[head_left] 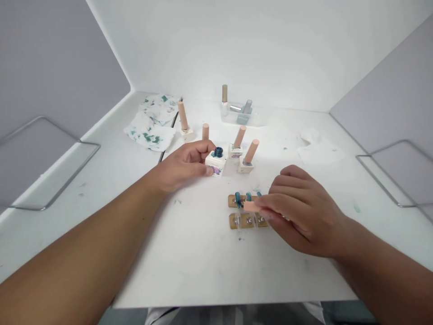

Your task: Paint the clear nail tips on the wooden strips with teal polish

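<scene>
My left hand (pixel 187 164) grips an uncapped white nail polish bottle (pixel 215 163), its neck smeared dark teal. Between the thumb and fingers of my right hand (pixel 301 207) is a nail polish brush (pixel 251 206) with a peach cap-handle. The brush end meets the leftmost teal-painted nail tip (pixel 237 199) on the upper wooden strip (pixel 232 201); the bristles are hard to make out. A lower wooden strip (pixel 241 221) carries clear nail tips (pixel 238 220) and metal studs. My right hand hides the right ends of both strips.
Peach-capped bottles (pixel 250 155) stand behind the open one, another (pixel 184 121) farther left. A clear plastic tray (pixel 233 118) with more bottles sits against the back wall. Stained tissues (pixel 152 135) lie back left, a white tissue (pixel 316 144) back right. Wire handles (pixel 399 205) flank the table.
</scene>
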### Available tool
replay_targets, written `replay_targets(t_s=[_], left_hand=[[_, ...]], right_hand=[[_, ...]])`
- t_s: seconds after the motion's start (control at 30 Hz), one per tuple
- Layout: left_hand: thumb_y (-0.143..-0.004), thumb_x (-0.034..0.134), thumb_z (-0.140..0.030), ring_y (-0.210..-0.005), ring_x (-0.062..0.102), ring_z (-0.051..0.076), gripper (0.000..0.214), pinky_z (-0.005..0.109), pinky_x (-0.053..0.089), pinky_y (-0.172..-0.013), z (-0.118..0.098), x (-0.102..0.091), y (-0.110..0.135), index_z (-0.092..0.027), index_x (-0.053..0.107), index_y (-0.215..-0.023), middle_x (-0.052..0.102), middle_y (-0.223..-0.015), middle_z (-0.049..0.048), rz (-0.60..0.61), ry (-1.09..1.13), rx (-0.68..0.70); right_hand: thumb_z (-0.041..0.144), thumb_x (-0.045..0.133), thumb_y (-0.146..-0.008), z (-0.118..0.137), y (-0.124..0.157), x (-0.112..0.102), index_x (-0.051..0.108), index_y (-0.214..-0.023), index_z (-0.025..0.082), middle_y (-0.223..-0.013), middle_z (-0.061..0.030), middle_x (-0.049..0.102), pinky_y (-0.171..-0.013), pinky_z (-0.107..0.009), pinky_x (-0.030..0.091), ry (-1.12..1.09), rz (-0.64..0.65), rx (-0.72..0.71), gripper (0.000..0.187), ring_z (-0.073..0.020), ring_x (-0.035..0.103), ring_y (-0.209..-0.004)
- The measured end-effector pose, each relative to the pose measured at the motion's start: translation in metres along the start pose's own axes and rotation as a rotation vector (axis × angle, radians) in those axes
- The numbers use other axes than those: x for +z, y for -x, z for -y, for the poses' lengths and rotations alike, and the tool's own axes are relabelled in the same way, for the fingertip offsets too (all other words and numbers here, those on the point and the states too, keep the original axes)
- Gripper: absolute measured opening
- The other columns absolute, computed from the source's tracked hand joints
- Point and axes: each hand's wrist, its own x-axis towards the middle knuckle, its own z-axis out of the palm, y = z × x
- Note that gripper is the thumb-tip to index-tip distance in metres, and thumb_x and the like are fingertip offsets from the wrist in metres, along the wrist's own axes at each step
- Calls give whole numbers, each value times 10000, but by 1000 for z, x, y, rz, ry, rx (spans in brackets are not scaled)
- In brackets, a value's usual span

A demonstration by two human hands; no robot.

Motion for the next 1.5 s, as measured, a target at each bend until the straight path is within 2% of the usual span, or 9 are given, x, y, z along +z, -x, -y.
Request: replay_targets(t_s=[0.27,0.47,0.57,0.7,0.93,1.03,1.2,1.4,1.5], left_hand=[[-712,658,-221,-757,565,145,235,258,474,-683,0,0,0,-179,593,-934,576,-854,14,12,11,15],[-724,657,-214,-749,562,134,216,248,476,-689,0,0,-1,-179,599,-928,579,-842,9,41,40,27],[-719,667,-219,-737,555,128,209,236,472,-685,0,0,-1,-182,605,-915,575,-812,2,47,49,30],[-717,667,-220,-755,561,141,233,246,477,-685,0,0,0,-180,610,-940,583,-846,18,32,35,26],[-709,681,-221,-733,553,129,247,228,480,-670,1,-2,0,-182,623,-946,577,-830,13,23,31,47],[-716,679,-221,-731,556,125,243,227,479,-671,3,-3,0,-185,623,-949,583,-838,12,29,40,52],[-705,694,-218,-717,555,121,268,224,472,-659,4,-4,-1,-177,628,-962,590,-831,12,19,61,37],[-703,688,-212,-723,558,125,248,228,478,-671,3,-3,-1,-186,628,-943,587,-831,12,9,55,43],[-697,691,-226,-718,558,131,249,238,481,-660,2,-2,0,-185,626,-934,584,-830,15,4,48,37]], right_hand=[[116,550,-794,-1,-2,-2,575,-831,155,-570,32,525,-619,-305,305,95,-97,70,59,-102,421,-536],[127,534,-795,-3,1,0,576,-850,156,-581,29,521,-629,-307,310,-14,10,-30,75,-107,409,-544],[123,537,-784,-3,3,-2,567,-825,153,-570,27,511,-621,-307,311,-17,-27,-54,59,-109,395,-535],[121,549,-787,-4,1,-1,564,-815,156,-566,31,516,-623,-304,314,95,-100,21,48,-102,409,-532],[131,524,-796,-1,2,-1,569,-818,159,-592,15,549,-627,-318,312,-9,0,-52,57,-115,425,-544],[128,521,-792,-2,3,-4,569,-818,159,-575,15,532,-614,-316,305,-22,-32,-66,62,-115,400,-536],[128,531,-804,-3,-1,0,574,-826,157,-567,34,519,-622,-308,300,107,-101,35,56,-104,423,-532],[146,530,-807,-4,1,0,563,-784,166,-572,27,525,-634,-312,306,1,-7,-16,45,-107,419,-541],[142,528,-799,-5,3,-2,563,-796,166,-554,34,495,-623,-308,302,-7,-49,-18,42,-106,397,-526]])
